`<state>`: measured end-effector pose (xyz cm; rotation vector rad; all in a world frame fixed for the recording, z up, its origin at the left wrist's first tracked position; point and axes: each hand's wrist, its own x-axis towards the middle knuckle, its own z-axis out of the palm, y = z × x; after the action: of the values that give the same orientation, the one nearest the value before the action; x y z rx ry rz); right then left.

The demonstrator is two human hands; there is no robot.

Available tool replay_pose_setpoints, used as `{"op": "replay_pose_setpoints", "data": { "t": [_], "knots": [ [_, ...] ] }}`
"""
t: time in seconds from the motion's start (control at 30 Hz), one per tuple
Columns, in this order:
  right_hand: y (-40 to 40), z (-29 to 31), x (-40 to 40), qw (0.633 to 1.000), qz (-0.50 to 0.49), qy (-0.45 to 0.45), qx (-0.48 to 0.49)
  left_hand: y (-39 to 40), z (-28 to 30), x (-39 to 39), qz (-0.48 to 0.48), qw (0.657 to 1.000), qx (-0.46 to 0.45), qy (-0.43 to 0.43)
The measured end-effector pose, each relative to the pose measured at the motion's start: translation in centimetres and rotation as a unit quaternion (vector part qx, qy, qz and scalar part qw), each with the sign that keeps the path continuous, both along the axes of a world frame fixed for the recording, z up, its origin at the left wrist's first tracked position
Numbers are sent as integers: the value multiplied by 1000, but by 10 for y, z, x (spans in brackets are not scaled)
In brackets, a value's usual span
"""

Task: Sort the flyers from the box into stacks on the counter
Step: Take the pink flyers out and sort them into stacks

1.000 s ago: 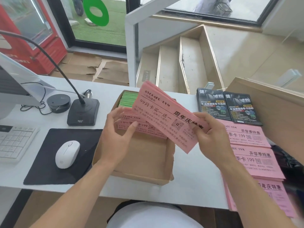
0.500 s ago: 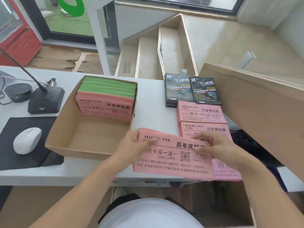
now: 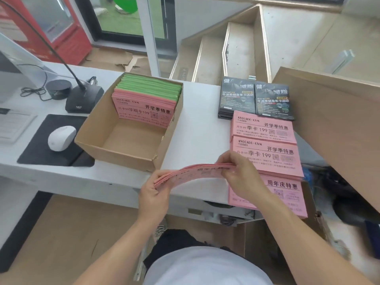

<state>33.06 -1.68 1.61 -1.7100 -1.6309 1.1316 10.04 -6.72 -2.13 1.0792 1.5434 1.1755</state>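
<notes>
The pink flyers in the box (image 3: 144, 110) carried "AVOCADO·GYM", the headline "开学季特惠" and the line "月卡99 学期卡199". On the counter, the two upper pink stacks (image 3: 264, 128) showed "AVOCADO·GYM", "开学季特惠" and "月卡99 季卡 199", and the pink stack nearest the counter edge (image 3: 287, 194) showed "周年庆特惠". The two black flyer stacks (image 3: 255, 99) had "健" and "减脂" in big white characters with "牛油果健身年卡活动" under them; the print on the bundle held in both hands (image 3: 195, 173) and the small lines on all flyers were too blurred to read.
</notes>
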Motion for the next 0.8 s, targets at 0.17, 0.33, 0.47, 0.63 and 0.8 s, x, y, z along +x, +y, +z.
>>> {"op": "replay_pose_setpoints", "data": {
  "t": [0.17,0.33,0.47,0.63,0.8],
  "knots": [
    [-9,-14,0,1000,17,0,-9,-14,-14,-9,18,999,-24,21],
    [-9,-16,1,999,30,-29,-6,-11,-16,-5,31,998,-38,44],
    [-8,-17,-1,999,30,-8,13,-12,-13,-9,38,998,-14,56],
    [-8,-30,2,999,35,-4,-8,-14,-22,-16,26,998,-35,38],
    [-11,-26,8,993,-58,103,20,-12,-15,-4,3,999,-22,31]
  ]
}}
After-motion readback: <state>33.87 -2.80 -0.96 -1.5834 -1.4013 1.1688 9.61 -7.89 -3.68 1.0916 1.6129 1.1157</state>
